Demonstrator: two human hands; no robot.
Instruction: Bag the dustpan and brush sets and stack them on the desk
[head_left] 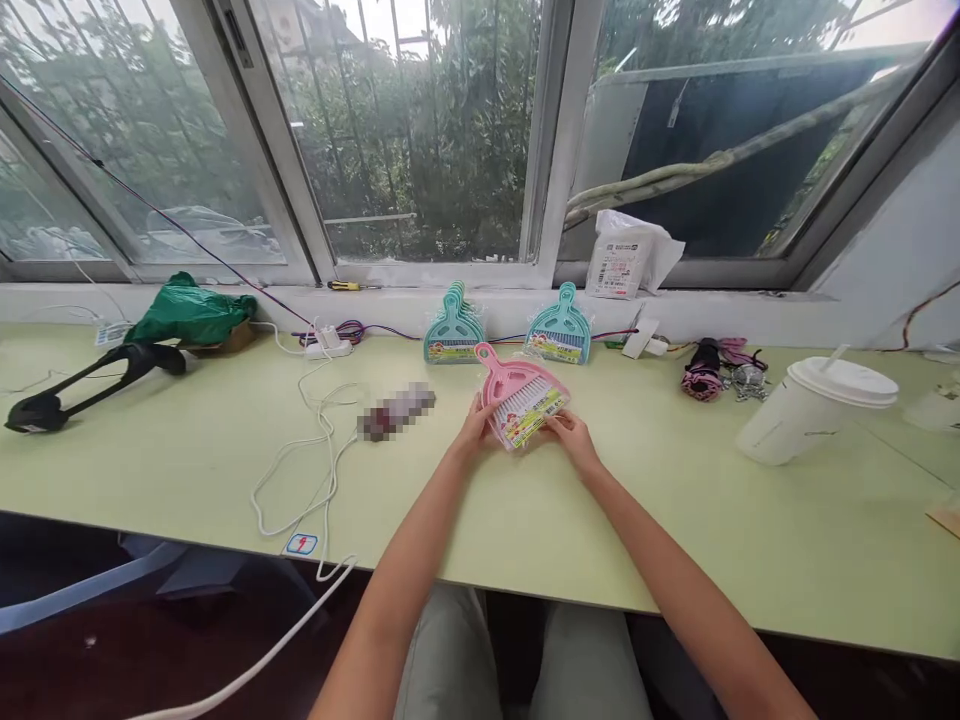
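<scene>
The left hand (474,425) was partly curled at the left edge of the pink dustpan set (525,395), thumb on the front; the right hand (574,440) was nearly closed in a light pinch at its lower right corner; the fingers behind the set were hidden. The set, in clear wrap, was tilted, handle up and to the left, held above the table (675,520) between the two green stacks (454,325) (560,325) and the person; whether its lower edge touched the table I could not tell.

The likeliest trouble seemed a slip: the wrap looked slick and loose, so a pinch on film alone could have let the set swing or drop; the handle was near the left stack, and a push forward might have knocked those upright sets over; pulling hard at the corner could have torn the wrap. The cup (810,415) stood well apart to the right; only a wide sweep of the right arm seemed likely to spill it.
</scene>
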